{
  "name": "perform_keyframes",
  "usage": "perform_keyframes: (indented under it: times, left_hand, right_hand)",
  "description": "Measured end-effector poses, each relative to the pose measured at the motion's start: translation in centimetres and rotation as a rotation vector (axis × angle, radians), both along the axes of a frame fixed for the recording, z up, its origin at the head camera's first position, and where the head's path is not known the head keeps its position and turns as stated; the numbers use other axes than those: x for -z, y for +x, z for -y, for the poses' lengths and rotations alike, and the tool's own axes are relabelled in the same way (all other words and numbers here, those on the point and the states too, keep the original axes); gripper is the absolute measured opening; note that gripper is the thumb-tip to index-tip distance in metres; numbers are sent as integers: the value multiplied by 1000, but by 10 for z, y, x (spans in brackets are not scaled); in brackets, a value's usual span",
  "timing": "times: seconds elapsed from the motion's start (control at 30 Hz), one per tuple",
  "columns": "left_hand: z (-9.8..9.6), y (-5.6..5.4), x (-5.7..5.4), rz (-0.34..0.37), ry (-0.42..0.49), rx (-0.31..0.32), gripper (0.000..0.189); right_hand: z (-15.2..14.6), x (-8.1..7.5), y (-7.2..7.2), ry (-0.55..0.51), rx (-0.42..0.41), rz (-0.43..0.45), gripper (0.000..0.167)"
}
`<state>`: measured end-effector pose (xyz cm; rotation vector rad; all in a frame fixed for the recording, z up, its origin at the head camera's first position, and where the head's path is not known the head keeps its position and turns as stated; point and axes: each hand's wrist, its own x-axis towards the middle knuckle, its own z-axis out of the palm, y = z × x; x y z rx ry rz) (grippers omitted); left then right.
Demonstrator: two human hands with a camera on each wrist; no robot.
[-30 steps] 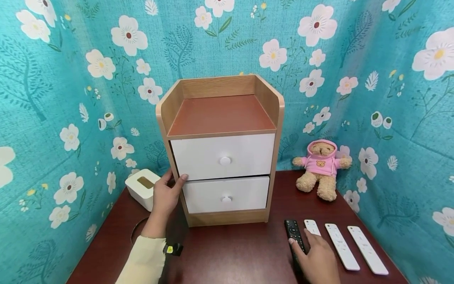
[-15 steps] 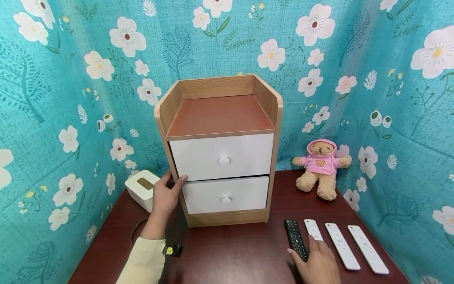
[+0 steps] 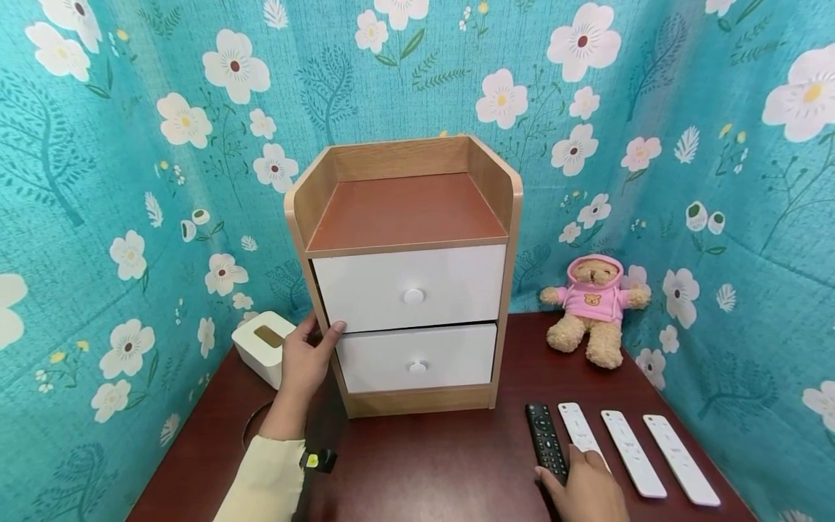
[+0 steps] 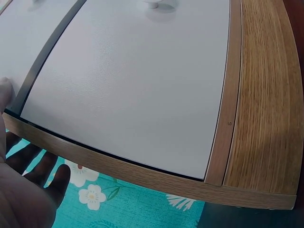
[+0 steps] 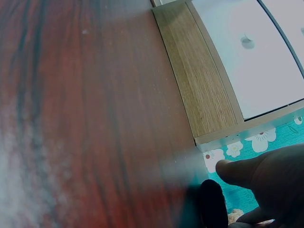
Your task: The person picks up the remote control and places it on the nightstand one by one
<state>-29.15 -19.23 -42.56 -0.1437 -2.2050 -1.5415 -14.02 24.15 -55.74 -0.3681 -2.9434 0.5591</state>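
In the head view my left hand (image 3: 306, 365) grips the left side panel of a small wooden drawer cabinet (image 3: 420, 404), thumb on the front and fingers around the outside. In the left wrist view the fingers (image 4: 42, 167) show beyond the panel's edge. My right hand (image 3: 587, 487) holds the near end of a black remote control (image 3: 546, 437) lying on the table, with the thumb at its left edge. The right wrist view shows the thumb (image 5: 242, 172) beside the remote's dark end (image 5: 212, 204). A white remote (image 3: 580, 428) lies just right of it, partly covered by the hand.
Two more white remotes (image 3: 633, 453) lie in the row to the right on the dark red table (image 3: 430, 464). Behind them sits a teddy bear (image 3: 592, 301) in a pink hoodie. A white tissue box (image 3: 261, 348) stands left of the cabinet. Flowered curtain (image 3: 404, 80) surrounds the table.
My right hand has drawn back toward the near end of the black remote, uncovering more of it and of the white remote beside it. The left hand stays on the cabinet.
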Motion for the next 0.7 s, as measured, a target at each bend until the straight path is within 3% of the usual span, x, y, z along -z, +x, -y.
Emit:
perform_keyframes:
  times: [0.7]
  left_hand:
    - [1,-3,2,5,1,-1,54]
  right_hand:
    - [5,-3,-8,59,-18,194,79]
